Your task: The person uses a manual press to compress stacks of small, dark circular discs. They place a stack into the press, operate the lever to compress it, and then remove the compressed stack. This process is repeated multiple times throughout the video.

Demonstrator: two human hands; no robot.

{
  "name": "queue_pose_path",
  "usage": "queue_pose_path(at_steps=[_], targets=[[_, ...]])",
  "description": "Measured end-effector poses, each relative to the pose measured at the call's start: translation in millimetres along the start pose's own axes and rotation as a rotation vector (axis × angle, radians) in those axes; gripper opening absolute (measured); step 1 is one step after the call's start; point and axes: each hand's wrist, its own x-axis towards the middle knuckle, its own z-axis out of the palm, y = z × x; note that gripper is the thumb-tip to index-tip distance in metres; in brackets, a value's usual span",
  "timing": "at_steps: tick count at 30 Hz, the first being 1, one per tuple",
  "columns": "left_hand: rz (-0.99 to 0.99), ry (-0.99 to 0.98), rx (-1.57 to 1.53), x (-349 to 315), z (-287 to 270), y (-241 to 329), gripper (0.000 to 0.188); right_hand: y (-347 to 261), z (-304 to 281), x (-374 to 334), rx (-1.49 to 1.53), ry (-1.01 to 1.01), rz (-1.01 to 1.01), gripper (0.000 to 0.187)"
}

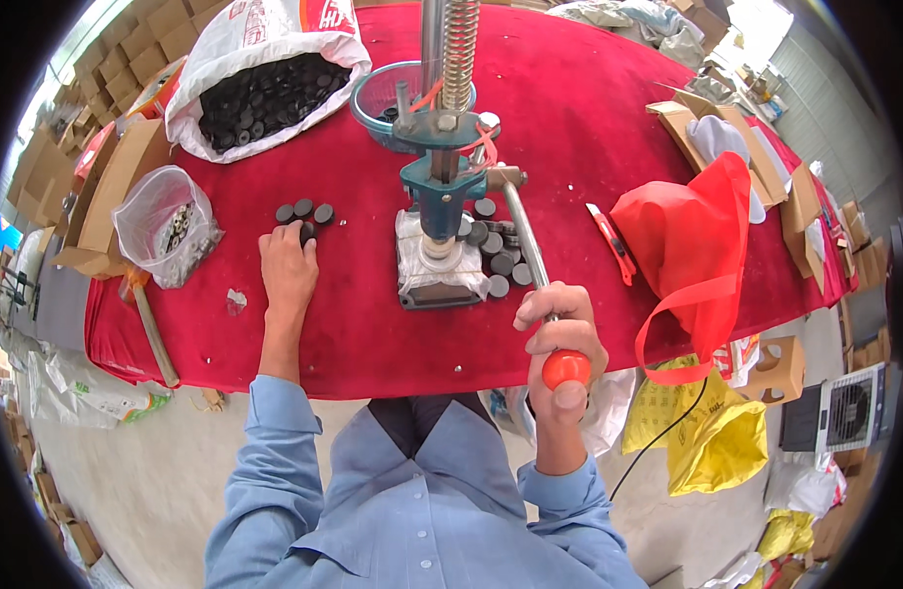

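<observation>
My right hand (567, 339) is closed around the lever (526, 233) of a hand press (442, 187), its red ball knob (567, 367) showing between the fingers and thumb. To the left, my left hand (290, 265) rests on the red cloth, fingertips and thumb closed on a black round disc (306, 233). A few similar discs (303, 208) lie just beyond those fingers. The press's ram meets a pale round piece (438, 253) on its wrapped base (450, 294). More dark discs (502, 263) are heaped right of the base; what lies under the ram is hidden.
A white sack (191, 108) of black discs lies far left, beside a teal-rimmed basket (361, 103). Nearer are a plastic-lined tub (157, 221) of small metal parts and a hammer (155, 334). On the right lie a red cutter (611, 243) and a red bag (687, 245).
</observation>
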Motion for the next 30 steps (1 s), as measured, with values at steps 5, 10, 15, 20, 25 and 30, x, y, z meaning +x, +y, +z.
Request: queue_pose_path(at_steps=[5,10,15,20,25,30], targets=[[0.057,0.048,-0.26,-8,8,4,0.036,-16,0,11,-0.043,-0.016,0.067,0.065],[0.048,-0.011,-0.523,-18,-12,52,0.045,-32,0,50,-0.07,-0.071,0.102,0.065],[-0.013,-0.174,-0.792,-22,-18,118,0.052,-43,5,104,-0.022,-0.115,0.134,0.052],[0.126,-0.184,-0.709,-16,-15,145,0.051,-51,12,128,-0.134,-0.1,0.281,0.059],[0.112,-0.206,-0.661,-11,-12,151,0.053,-51,14,126,-0.127,-0.085,0.269,0.06],[0.127,-0.205,-0.721,-10,-21,144,0.054,-36,5,98,-0.031,-0.098,0.1,0.053]])
